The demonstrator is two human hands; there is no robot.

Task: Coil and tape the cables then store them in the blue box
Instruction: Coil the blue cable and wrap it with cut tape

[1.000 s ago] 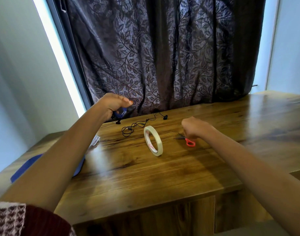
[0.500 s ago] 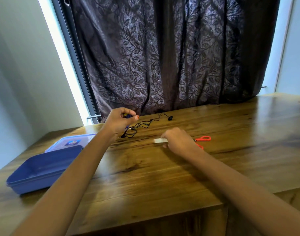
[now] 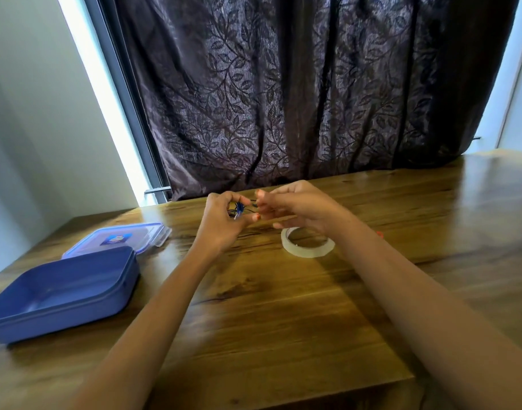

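Box (image 3: 64, 316) stands open beside its lid (image 3: 141, 232); left hand (image 3: 221, 227) pinches cable (image 3: 239, 209).

Both bare forearms reach from the near edge toward the far middle of the worktop, converging so the hands meet just above it. The left hand (image 3: 221, 224) is turned palm inward, thumb and curled fingers pinching a small cable (image 3: 239, 209) bundle. The right hand (image 3: 298, 208) faces it, knuckles up, fingers curled, its fingertips pinching the strands at the bundle's right side.
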